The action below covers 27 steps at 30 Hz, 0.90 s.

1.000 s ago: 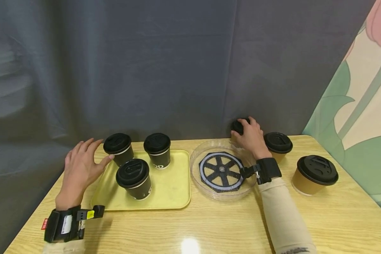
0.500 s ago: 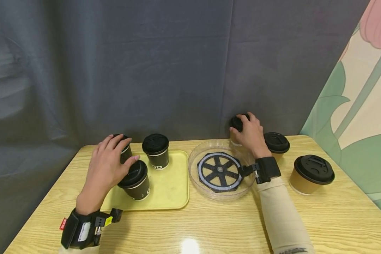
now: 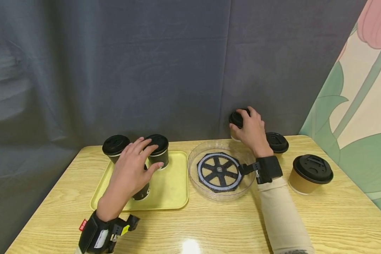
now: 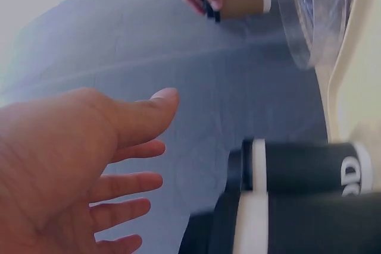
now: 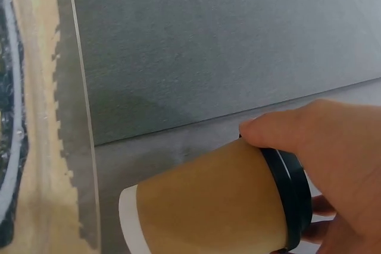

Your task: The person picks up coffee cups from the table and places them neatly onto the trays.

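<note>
Looking from the head view, we see a clear round dish (image 3: pixel 220 196) on the wooden table (image 3: pixel 165 233), with a black wheel shape (image 3: pixel 220 169) inside it. Behind the dish, near the dark gray curtain (image 3: pixel 165 70), the right hand (image 3: pixel 252 132) holds a brown paper cup (image 5: pixel 208 206) by its black lid (image 5: pixel 292 190). The right wrist view shows us the thumb (image 5: pixel 271 130) on the lid's edge and fingertips poking out past it, so the fingers curl round the lid. We also see the cup's big brown side and white bottom band there; the head view gives us just a bit.

Left of the dish is the yellow tray (image 3: pixel 169 192). The left hand (image 3: pixel 130 173) is above it, in front of the front dark cup (image 3: pixel 143 193). From the left wrist view, we see its palm, with the thumb and fingers spread apart. That view also shows us big white letters on the back dark cup (image 3: pixel 158 159). Another dark cup (image 3: pixel 115 145) is farther left of the dish. Two tan cups (image 3: pixel 303 181) sit right of the dish.
</note>
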{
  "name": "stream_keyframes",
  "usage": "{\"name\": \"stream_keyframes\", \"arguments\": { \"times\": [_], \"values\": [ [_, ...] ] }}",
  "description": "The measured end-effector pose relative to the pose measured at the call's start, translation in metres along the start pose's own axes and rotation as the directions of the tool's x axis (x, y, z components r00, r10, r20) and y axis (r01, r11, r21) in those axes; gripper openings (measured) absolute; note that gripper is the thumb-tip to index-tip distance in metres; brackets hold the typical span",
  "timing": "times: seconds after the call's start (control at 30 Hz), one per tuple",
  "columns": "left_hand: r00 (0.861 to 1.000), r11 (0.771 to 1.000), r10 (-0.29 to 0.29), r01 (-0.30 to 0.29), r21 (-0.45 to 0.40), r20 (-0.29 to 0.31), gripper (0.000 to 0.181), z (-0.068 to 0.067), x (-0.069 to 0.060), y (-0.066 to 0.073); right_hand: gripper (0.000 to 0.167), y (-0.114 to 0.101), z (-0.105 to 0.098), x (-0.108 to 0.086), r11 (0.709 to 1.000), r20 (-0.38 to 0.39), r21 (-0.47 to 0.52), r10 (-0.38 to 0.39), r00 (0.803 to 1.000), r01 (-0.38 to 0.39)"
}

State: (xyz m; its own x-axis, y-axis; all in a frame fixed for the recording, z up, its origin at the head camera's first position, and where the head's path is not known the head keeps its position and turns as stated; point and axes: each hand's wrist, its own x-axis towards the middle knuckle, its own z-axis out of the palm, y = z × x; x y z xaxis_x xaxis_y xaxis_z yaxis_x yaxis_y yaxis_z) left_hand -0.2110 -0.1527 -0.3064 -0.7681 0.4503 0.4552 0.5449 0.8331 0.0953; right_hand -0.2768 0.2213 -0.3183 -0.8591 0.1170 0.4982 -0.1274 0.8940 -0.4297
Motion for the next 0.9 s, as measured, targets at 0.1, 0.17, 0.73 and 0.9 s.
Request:
{"name": "stream_keyframes", "arguments": {
  "times": [0.1, 0.17, 0.73, 0.9],
  "values": [
    [0.999, 0.998, 0.049, -0.05, -0.048, -0.012, 0.05, 0.007, 0.001, 0.01, 0.059, -0.004, -0.004, 0.0, 1.0, -0.011, -0.005, -0.01, 1.0, 0.01],
    [0.995, 0.992, 0.093, -0.094, -0.083, -0.022, 0.045, 0.013, 0.002, 0.015, 0.059, -0.008, -0.006, 0.0, 1.0, -0.012, -0.004, -0.019, 1.0, 0.019],
    [0.916, 0.908, 0.4, -0.39, -0.155, 0.04, 0.027, 0.068, 0.003, 0.045, 0.06, -0.041, -0.008, -0.004, 0.995, 0.056, 0.022, -0.102, 0.993, 0.101],
    [0.89, 0.874, 0.454, -0.436, -0.213, 0.04, 0.023, 0.081, 0.001, 0.051, 0.061, -0.052, -0.004, -0.007, 0.992, 0.085, 0.015, -0.128, 0.988, 0.128]
  ]
}}
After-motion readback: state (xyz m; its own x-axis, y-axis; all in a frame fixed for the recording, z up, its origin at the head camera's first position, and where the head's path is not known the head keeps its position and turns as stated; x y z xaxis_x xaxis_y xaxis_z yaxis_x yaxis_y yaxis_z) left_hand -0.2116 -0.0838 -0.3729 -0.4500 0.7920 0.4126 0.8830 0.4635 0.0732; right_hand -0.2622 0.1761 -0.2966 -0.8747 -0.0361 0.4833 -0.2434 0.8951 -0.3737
